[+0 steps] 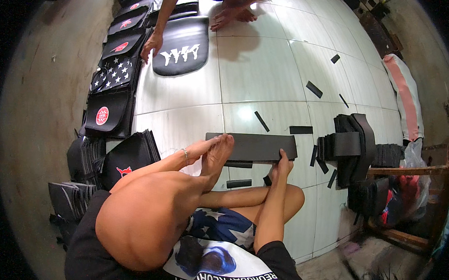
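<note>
Dark strip: the broad dark strip (257,145) lies on the pale tiled floor (258,66), in front of my folded legs, nearer the floor's near edge than its far edge, its long sides running left to right.
My right hand: my right hand (282,165) is at the strip's near right corner, thumb on the upper face; the other fingers are mostly hidden, so I cannot tell whether they pinch it from below.
My left hand: my left hand (203,146), a silver bracelet (185,155) at its wrist, reaches past my raised knee to the strip's left end; my bare foot (214,157) crowds it, and I cannot tell whether those fingers pinch or only rest.
Small offcuts: narrow dark pieces (301,130) lie scattered about the strip, some just beside its near side, others toward the floor's right edge.
Dark bundles: stacked dark strips (354,145) sit by the floor's right edge, near a wooden frame (408,170) and a clear plastic bag (422,191).
Flaps: black flaps (95,115) with emblems line the floor's left edge.
Co-worker: another person's hand (152,46) hangs by a black panel (184,33) with white figures, toward the floor's far left corner.
</note>
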`<control>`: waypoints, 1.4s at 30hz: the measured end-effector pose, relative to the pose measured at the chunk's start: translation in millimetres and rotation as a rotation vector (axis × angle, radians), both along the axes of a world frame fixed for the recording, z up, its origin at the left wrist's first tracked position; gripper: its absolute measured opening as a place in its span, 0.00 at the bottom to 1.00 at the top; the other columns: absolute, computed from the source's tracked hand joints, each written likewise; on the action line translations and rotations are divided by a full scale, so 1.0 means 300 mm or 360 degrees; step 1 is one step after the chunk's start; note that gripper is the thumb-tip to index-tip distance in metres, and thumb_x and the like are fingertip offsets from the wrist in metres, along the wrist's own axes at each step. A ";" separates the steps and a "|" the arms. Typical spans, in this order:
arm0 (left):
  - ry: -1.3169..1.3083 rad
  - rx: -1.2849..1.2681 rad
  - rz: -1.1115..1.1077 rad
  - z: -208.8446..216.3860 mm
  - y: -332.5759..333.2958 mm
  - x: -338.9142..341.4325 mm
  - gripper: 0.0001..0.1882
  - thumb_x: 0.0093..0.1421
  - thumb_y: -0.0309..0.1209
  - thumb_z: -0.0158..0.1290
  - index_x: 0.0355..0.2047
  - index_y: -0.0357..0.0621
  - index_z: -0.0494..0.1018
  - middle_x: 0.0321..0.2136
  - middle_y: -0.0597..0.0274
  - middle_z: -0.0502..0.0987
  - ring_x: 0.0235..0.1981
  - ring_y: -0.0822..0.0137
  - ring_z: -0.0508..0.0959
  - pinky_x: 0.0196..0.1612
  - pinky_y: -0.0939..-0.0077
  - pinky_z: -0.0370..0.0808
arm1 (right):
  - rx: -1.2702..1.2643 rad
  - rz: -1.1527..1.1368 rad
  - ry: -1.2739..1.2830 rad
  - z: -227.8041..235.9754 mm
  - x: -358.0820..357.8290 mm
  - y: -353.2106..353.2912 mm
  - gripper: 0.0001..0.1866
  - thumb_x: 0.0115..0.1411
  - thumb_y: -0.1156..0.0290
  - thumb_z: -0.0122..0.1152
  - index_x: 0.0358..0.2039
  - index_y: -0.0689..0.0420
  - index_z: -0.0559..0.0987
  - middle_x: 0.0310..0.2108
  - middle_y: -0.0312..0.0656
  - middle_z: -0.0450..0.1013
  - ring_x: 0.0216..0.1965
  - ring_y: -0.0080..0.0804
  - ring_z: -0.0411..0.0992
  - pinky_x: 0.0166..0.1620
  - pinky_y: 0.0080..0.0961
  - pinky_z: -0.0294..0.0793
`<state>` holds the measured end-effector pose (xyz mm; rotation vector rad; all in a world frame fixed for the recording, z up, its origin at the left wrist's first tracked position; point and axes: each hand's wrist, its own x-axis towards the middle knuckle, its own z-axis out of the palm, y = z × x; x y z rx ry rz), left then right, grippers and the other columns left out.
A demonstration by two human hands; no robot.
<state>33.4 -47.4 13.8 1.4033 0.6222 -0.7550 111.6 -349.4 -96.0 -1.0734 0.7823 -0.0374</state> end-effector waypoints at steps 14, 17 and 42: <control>-0.0362 0.0715 -0.0080 -0.112 0.139 -0.017 0.29 0.60 0.51 0.50 0.46 0.33 0.74 0.43 0.51 0.77 0.44 0.61 0.76 0.48 0.69 0.70 | -0.0458 -0.0090 -0.0299 0.171 -0.007 0.095 0.15 0.50 0.81 0.65 0.40 0.66 0.76 0.38 0.44 0.76 0.36 0.34 0.74 0.41 0.28 0.74; -0.0706 0.0741 -0.0058 0.011 0.166 -0.034 0.22 0.62 0.39 0.53 0.50 0.36 0.72 0.49 0.50 0.75 0.48 0.58 0.76 0.54 0.66 0.71 | -0.0792 0.0211 -0.0475 0.400 -0.074 0.265 0.19 0.51 0.76 0.67 0.43 0.68 0.74 0.41 0.48 0.75 0.40 0.37 0.74 0.44 0.30 0.73; 0.0117 0.0122 0.0632 0.089 0.219 -0.076 0.08 0.54 0.25 0.59 0.32 0.31 0.77 0.27 0.55 0.79 0.24 0.65 0.80 0.25 0.68 0.79 | -0.1104 0.2121 -0.1152 0.359 -0.241 0.584 0.27 0.59 0.54 0.57 0.49 0.65 0.75 0.53 0.54 0.69 0.56 0.49 0.66 0.59 0.38 0.62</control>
